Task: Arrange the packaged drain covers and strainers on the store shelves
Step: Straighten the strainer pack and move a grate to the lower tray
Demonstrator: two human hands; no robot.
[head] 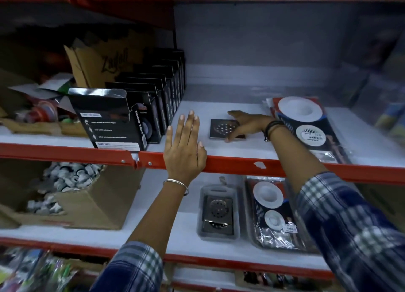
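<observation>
A small square packaged drain cover [222,128] lies flat on the upper white shelf [219,107]. My right hand [247,125] rests on its right edge, thumb at the front corner, fingers spread along the far side. My left hand [185,147] is flat and open, its palm on the red front rail [236,164] and its fingers over the shelf, holding nothing. To the right lies a stack of packaged white round strainers [304,125]. On the lower shelf sit a clear-packaged square drain cover [218,213] and another pack of strainers [274,213].
A row of upright black boxes [140,107] fills the upper shelf's left part, with a torn cardboard box [103,61] and clutter behind. A cardboard carton of white fittings [72,195] stands lower left. Blurred goods line the right edge.
</observation>
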